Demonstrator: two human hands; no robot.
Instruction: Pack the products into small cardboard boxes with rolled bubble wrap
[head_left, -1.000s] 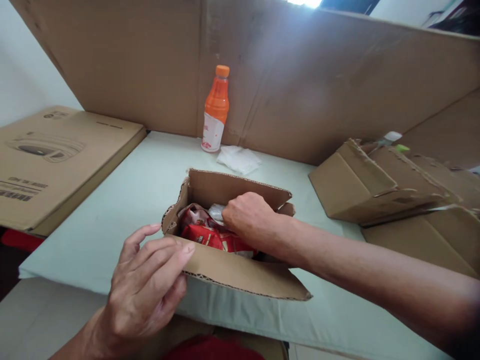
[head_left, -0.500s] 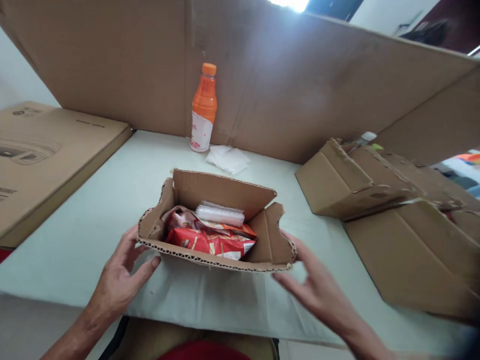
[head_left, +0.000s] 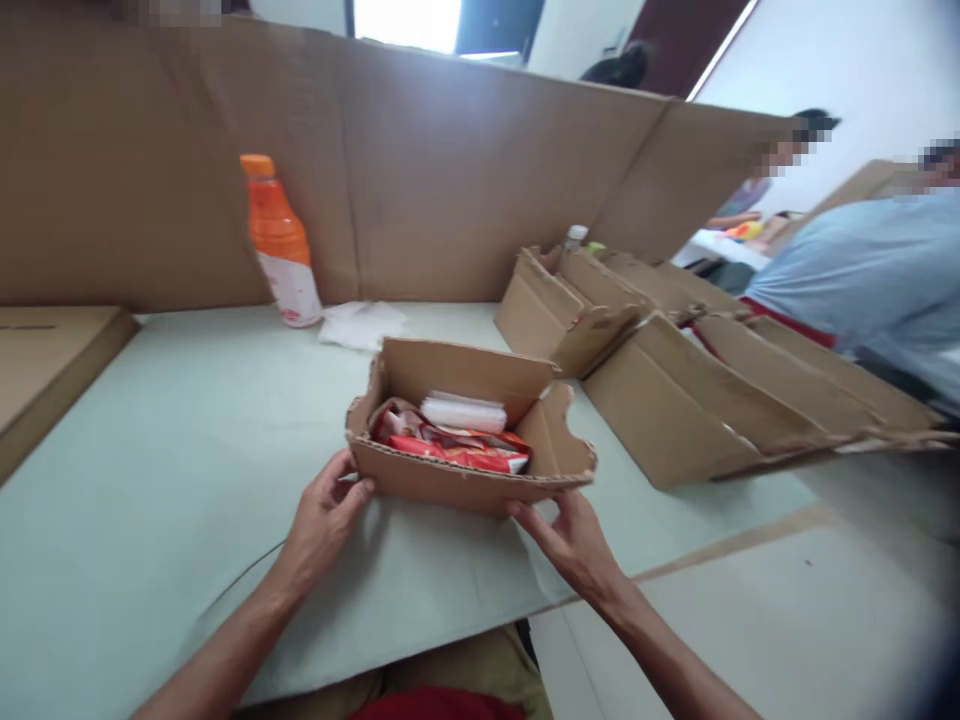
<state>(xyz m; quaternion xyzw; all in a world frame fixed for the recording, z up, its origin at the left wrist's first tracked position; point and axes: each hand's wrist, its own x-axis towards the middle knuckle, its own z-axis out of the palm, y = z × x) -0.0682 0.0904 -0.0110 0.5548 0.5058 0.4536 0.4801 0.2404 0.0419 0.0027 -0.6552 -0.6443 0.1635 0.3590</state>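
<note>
Though only half curled, left grip [head_left: 324, 515] and right grip [head_left: 576, 545] clamped on opposite ends of the cardboard box [head_left: 439, 489].

Left grip [head_left: 327, 512] and right grip [head_left: 576, 540] face each other, half-curled.

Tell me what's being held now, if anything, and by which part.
The near box, low on both ends: left grip at its near left corner, right grip toward its near right.
</note>
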